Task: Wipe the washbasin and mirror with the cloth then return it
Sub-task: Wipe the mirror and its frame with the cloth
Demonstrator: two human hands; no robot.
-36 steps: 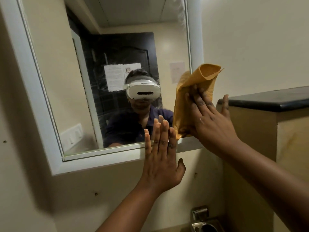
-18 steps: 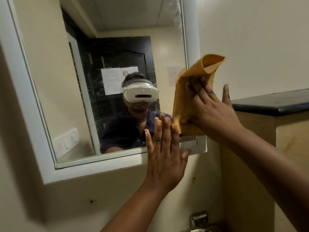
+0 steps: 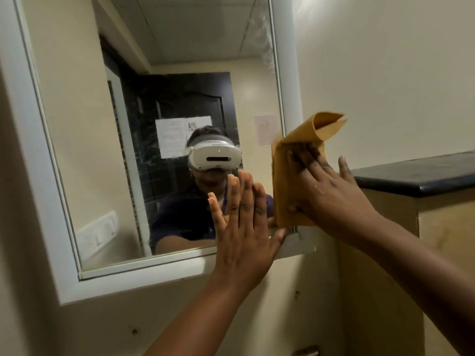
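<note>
A white-framed mirror (image 3: 159, 60) hangs on the beige wall and reflects a person in a headset. My right hand (image 3: 331, 194) presses a mustard-yellow cloth (image 3: 285, 176) flat against the mirror's lower right corner, fingers spread straight; the cloth's top edge curls away from the glass. My left hand (image 3: 244, 227) lies flat, fingers straight and together, on the mirror's lower edge just left of the cloth. The washbasin is out of view.
A black-topped ledge (image 3: 421, 173) on a beige partition juts out at the right, close behind my right wrist. A bit of metal fitting (image 3: 307, 352) shows at the bottom edge. Streaks mark the glass near the reflected dark door.
The view has tilted up, so the mirror sits lower in the frame. My right hand with the cloth stays at the lower right corner; my left hand stays flat on the lower frame.
</note>
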